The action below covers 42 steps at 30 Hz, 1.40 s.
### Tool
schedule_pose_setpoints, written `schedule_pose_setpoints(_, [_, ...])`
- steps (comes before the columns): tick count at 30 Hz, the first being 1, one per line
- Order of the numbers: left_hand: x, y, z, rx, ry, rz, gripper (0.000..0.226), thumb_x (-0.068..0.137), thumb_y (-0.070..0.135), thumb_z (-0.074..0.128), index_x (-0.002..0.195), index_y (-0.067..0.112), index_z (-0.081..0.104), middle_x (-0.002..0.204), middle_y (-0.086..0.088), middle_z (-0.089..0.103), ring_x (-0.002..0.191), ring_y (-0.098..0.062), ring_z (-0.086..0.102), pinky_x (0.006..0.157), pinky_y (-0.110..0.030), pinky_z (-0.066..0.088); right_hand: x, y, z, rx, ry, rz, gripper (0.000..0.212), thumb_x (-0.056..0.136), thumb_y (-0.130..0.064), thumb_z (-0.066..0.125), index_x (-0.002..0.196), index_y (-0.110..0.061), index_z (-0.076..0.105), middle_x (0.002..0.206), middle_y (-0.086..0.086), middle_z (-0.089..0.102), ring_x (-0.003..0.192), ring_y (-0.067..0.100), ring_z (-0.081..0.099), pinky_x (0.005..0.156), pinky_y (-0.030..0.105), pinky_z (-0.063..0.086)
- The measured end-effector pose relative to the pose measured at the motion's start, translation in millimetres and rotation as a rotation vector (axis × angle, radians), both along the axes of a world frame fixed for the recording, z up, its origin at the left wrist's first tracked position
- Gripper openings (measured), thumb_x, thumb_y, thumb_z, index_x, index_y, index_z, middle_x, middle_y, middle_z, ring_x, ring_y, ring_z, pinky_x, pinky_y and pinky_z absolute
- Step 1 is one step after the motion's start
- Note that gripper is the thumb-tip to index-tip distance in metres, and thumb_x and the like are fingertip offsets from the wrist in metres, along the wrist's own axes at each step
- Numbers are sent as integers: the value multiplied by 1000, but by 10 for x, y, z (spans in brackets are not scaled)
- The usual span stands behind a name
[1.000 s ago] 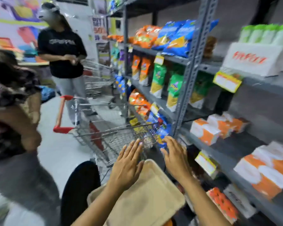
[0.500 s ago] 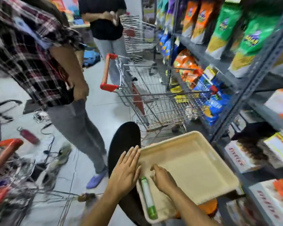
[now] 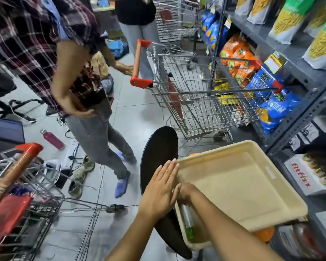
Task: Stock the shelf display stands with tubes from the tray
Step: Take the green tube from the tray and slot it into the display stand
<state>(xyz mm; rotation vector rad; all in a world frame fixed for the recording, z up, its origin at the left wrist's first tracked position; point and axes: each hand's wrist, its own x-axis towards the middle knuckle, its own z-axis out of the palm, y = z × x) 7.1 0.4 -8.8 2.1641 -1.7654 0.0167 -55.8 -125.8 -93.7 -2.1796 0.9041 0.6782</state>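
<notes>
Tube, white-bodied with green cap (image 3: 189, 223), lies along near-left wall inside our shallow beige plastic tray (image 3: 252, 147). Our right hand (image 3: 186, 193) curled at tube's top end; grip itself we cannot tell. Our left hand (image 3: 161, 189) flat, fingers straight, empty, touching tray's left rim. Beyond tray: wire shopping cart with red handle (image 3: 205, 95), grey metal shelving (image 3: 297, 113) with snack bags.

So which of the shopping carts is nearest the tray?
The upright, empty wire cart by the snack shelves, just beyond the beige tray. The other red-handled cart sits at the far left, across the aisle.
</notes>
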Motion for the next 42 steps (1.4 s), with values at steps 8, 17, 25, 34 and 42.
schedule_pose_setpoints(8, [25,-1,-4,-31,37,21,55,102,38,30,149,11,30,157,-2,24,146,-12,13,116,-38,18,-189,123,763,-116,-65,15,29,74,-21,69,101,-12,66,108,14,70,103,31,65,75,28,47])
schedule_pose_setpoints(17, [54,-59,-45,-16,6,-5,57,101,43,23,144,10,41,152,-3,35,142,-16,26,113,-37,20,-1103,-23,2438,-264,-462,-63,34,78,-10,66,108,-27,65,112,3,68,102,19,60,74,23,38])
schedule_pose_setpoints(25, [-742,-1211,757,-242,53,-240,59,100,43,23,136,7,52,146,-8,44,138,-18,31,111,-32,20,-1996,-273,4060,-679,-638,-183,18,80,-44,68,81,-31,56,85,-9,56,80,11,51,73,28,41])
schedule_pose_setpoints(34, [-2073,-2511,2223,-542,141,-604,53,100,39,32,145,13,40,153,-1,33,143,-15,24,114,-36,19,-3145,-387,5640,-1025,-485,-361,18,89,-24,61,105,-30,55,102,-5,67,86,13,56,76,29,42])
schedule_pose_setpoints(42, [-3308,-3005,3451,-746,199,-905,53,101,39,28,146,14,38,156,1,28,144,-15,22,114,-35,17,-4056,-180,6709,-1196,-444,-610,32,88,-15,63,106,-37,48,100,-5,67,76,1,61,65,15,47])
